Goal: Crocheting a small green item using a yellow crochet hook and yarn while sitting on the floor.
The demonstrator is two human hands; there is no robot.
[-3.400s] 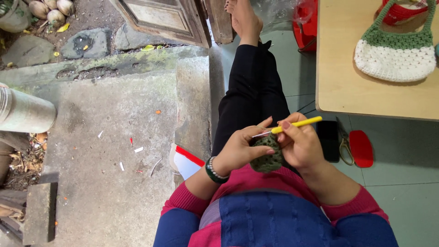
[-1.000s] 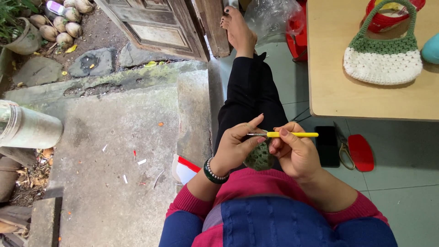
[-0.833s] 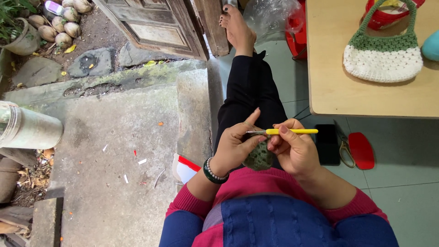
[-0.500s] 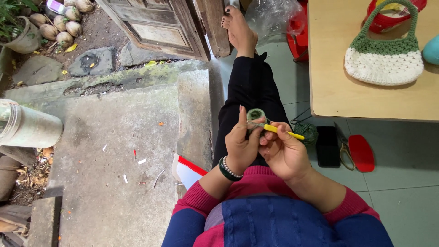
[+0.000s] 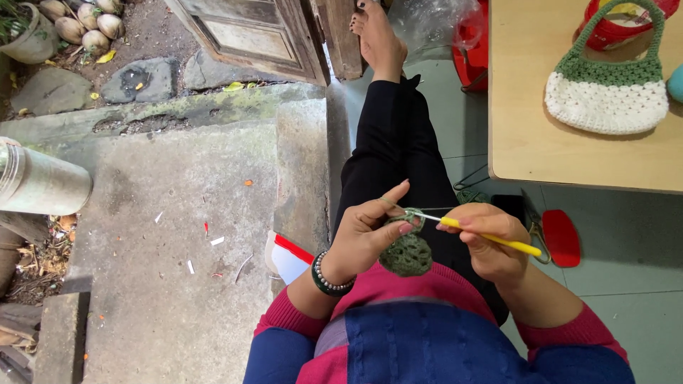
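My left hand (image 5: 366, 231) pinches a small round piece of dark green crochet work (image 5: 406, 254) between thumb and fingers, its index finger raised with the green yarn running over it. My right hand (image 5: 491, 242) grips a yellow-handled crochet hook (image 5: 491, 238), whose metal tip points left into the top edge of the piece. Both hands hover over my lap, above my outstretched leg in black trousers (image 5: 398, 153). A beaded bracelet sits on my left wrist.
A wooden table (image 5: 526, 107) at the right carries a green-and-white crocheted bag (image 5: 606, 92). Under its edge lie a black phone, scissors and a red object (image 5: 562, 238) on the green floor. Concrete step (image 5: 178, 213), metal cylinder (image 5: 39, 185) and wooden door frame stand left.
Half a second ago my left hand held the green piece raised upright; it has come back down to my lap, and the hook's tip is in the piece's edge again.
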